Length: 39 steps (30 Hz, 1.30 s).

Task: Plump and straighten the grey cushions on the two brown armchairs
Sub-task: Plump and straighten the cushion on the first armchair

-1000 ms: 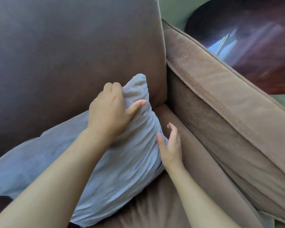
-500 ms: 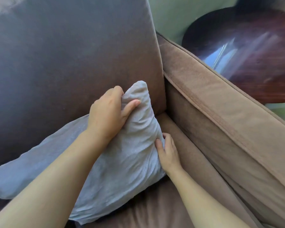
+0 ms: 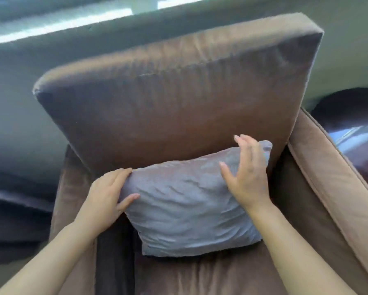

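Grey cushion (image 3: 185,209) on brown armchair (image 3: 168,103), left hand (image 3: 106,199) gripping corner, right hand (image 3: 249,175) splayed

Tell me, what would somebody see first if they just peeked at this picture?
The crumpled grey cushion jumps out first, propped in the middle of the seat against the tall back of the brown armchair. Next come the two bare hands on it: the left hand pinches its left edge, and the right hand is spread open over its upper right corner.
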Each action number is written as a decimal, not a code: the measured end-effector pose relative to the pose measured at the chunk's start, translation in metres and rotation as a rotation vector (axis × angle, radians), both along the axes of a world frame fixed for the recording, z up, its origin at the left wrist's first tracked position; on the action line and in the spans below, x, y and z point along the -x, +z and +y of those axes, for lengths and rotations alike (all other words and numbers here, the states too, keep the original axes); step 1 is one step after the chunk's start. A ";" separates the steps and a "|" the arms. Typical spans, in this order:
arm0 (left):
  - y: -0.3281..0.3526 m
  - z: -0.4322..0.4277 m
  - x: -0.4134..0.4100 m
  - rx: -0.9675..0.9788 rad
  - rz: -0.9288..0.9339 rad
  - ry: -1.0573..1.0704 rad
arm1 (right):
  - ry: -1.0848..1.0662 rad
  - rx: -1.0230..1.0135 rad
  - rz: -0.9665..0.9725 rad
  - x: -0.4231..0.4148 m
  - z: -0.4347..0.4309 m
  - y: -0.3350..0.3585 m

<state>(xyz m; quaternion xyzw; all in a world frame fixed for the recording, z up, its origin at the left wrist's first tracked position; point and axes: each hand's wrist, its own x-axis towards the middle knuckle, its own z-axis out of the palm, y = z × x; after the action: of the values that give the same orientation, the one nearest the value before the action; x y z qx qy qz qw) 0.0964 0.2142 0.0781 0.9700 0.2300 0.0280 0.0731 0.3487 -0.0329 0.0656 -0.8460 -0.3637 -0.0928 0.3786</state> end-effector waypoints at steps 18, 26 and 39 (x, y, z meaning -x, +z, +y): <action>0.018 0.018 0.015 0.751 -0.419 0.511 | 0.372 0.765 -0.143 0.021 0.025 0.029; -0.009 0.001 0.023 0.954 -0.684 0.786 | -0.197 0.365 0.347 -0.061 -0.050 0.038; -0.024 -0.006 0.007 1.227 -0.874 0.926 | -0.378 -0.272 0.903 -0.082 -0.047 -0.008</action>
<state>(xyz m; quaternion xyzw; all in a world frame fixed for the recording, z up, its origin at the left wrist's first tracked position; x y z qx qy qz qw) 0.0897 0.2086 0.0542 0.4721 0.5258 0.2946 0.6433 0.4308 -0.0801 0.0579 -0.7959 0.0109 0.1690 0.5813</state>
